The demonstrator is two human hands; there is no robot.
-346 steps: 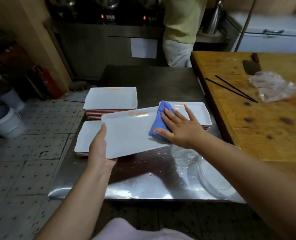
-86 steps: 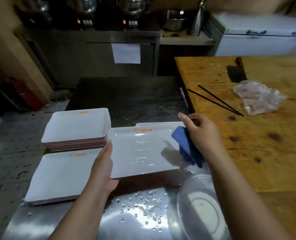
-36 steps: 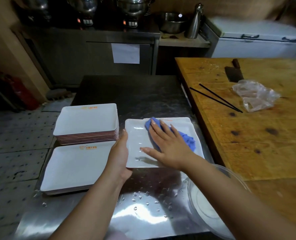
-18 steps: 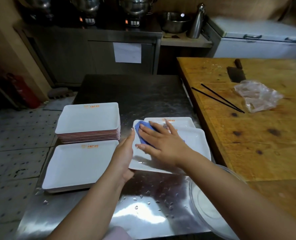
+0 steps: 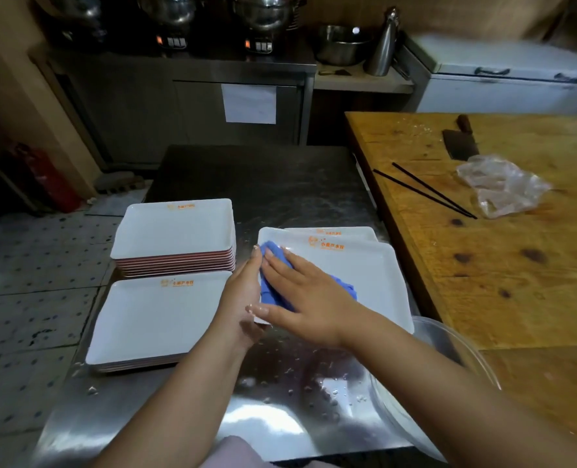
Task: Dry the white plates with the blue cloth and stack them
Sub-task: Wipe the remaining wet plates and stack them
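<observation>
A white rectangular plate with orange lettering [image 5: 365, 278] sits tilted at the centre of the frame, above the wet stainless-steel desk [image 5: 280, 400]. The left hand [image 5: 243, 298] holds its left edge, the grip grasping the rim with thumb on top and fingers hidden beneath. The right hand [image 5: 310, 298] lies flat on the crumpled blue cloth [image 5: 273, 285], fingers straight and spread, pressing it against the plate's left part; the grip is released, not curled. Just behind this plate, partly covered by it, lies another white rectangular plate [image 5: 334, 231].

At centre left, a tall stack of white plates with pink edges [image 5: 175, 234] stands on the desk, and in front of it, lower left, is a shorter stack of white plates [image 5: 155, 319]. Water drops dot the desk near the arms. A clear glass bowl [image 5: 449, 352] sits at the lower right, beside the desk's edge. On the wooden desk [image 5: 517, 282] at the right lie two black chopsticks [image 5: 425, 192], a dark cleaver [image 5: 459, 143] and a crumpled clear plastic bag [image 5: 500, 187].
</observation>
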